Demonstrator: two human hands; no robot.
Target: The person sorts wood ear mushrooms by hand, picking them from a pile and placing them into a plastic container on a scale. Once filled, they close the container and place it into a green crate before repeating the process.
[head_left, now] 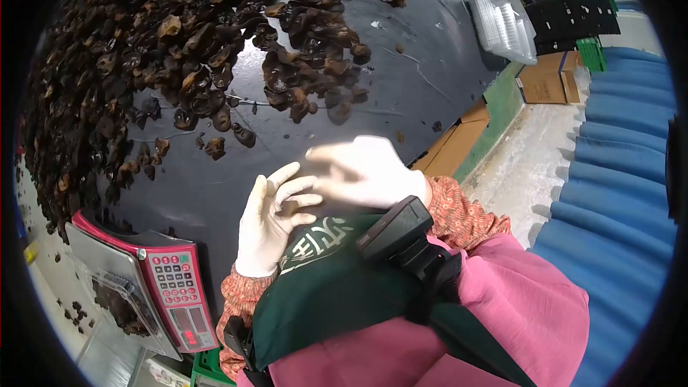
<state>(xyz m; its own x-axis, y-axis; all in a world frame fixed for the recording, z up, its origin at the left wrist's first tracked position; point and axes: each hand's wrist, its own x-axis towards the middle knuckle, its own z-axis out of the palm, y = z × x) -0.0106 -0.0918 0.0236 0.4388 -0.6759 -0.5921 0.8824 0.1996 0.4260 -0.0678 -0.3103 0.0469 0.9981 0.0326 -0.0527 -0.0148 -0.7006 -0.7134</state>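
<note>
My left hand (pixel 274 218), in a white glove, is raised in front of the dark green apron (pixel 322 272), its fingers apart and slightly curled with nothing in them. Beside it, my right hand (pixel 369 170), also gloved in white, stretches its fingers toward the left one. It is partly smeared by motion, but the fingers look spread and I see nothing held. Beyond both hands, brown-black wood ear mushrooms (pixel 193 43) are heaped over the dark table (pixel 236 179). A few loose pieces lie nearest my hands.
On the left stands a red scale (pixel 175 279) with a clear plastic box (pixel 129 297) of mushrooms on it. Stacked clear containers (pixel 502 25) sit at the table's far right edge. Cardboard boxes (pixel 548 79), black-and-green crates (pixel 573 14) and a blue corrugated surface (pixel 616 172) are to the right.
</note>
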